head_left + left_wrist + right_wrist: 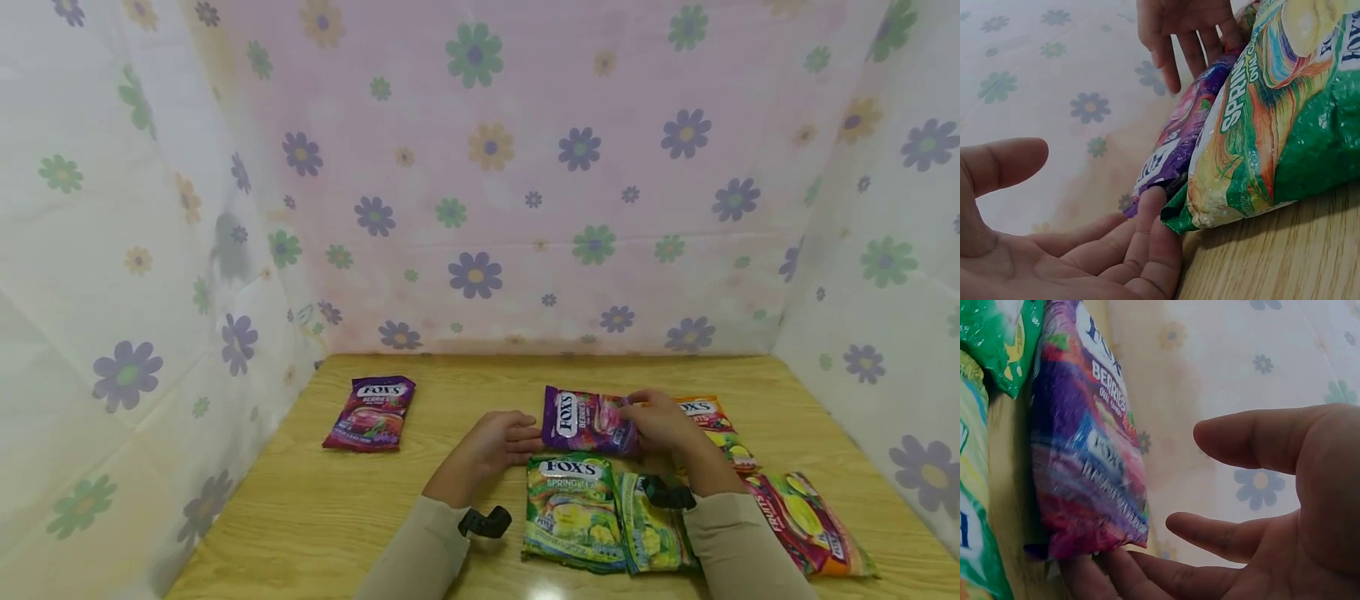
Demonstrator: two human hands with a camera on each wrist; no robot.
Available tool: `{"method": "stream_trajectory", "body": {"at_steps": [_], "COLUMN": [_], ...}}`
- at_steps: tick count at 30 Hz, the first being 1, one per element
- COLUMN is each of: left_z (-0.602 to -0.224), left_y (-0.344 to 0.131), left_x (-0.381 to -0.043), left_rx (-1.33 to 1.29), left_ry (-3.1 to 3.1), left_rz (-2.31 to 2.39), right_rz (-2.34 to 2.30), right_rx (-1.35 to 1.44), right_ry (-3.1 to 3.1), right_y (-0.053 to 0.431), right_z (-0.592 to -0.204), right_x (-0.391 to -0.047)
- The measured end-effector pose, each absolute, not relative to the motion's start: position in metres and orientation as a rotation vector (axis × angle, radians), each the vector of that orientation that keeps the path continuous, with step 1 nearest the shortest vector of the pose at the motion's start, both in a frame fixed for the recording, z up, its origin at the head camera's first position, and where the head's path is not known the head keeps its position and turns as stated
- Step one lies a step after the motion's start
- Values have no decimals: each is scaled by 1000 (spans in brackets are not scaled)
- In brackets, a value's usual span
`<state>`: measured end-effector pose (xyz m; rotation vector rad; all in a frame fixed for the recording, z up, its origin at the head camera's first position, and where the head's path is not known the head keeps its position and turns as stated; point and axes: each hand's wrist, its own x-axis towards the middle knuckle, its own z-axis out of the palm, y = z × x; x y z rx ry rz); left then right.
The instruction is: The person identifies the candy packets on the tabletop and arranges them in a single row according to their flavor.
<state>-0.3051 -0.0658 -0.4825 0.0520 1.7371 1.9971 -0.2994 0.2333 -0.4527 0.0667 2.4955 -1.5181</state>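
A purple candy bag marked Berries lies on the table between the two hands. At its left end, the left hand has its palm turned up and thumb held away, and its straight fingertips touch the bag's edge. The right hand is at the bag's other end. In the right wrist view, its thumb and index finger stand apart from the purple bag, while other fingertips reach its bottom edge. A green Spring Tea bag lies just in front, also large in the left wrist view.
A second Berries bag lies alone at the table's left. Another green bag lies partly under the right wrist. To the right are an orange Fruits bag and a red Fruits bag. Flowered cloth hangs behind and at both sides.
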Motion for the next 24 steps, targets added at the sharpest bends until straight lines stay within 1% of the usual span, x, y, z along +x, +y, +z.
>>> {"method": "stream_trajectory", "body": {"at_steps": [5,13,24], "left_z": [-486,-488,-490], "left_y": [-65,-66,-66], "left_x": [-308,-308,-309], "left_rx": [60,71,75], "left_ry": [1668,1575,1545], "left_rz": [2061,2137,2164], "right_rz": [-1526,-1729,-1807], "right_rx": [104,96,107], "right_ry": [2491,2323,2228], "right_y": [234,240,235], "right_z": [-455,-449,-446], "right_x": [-299,-302,-297]}}
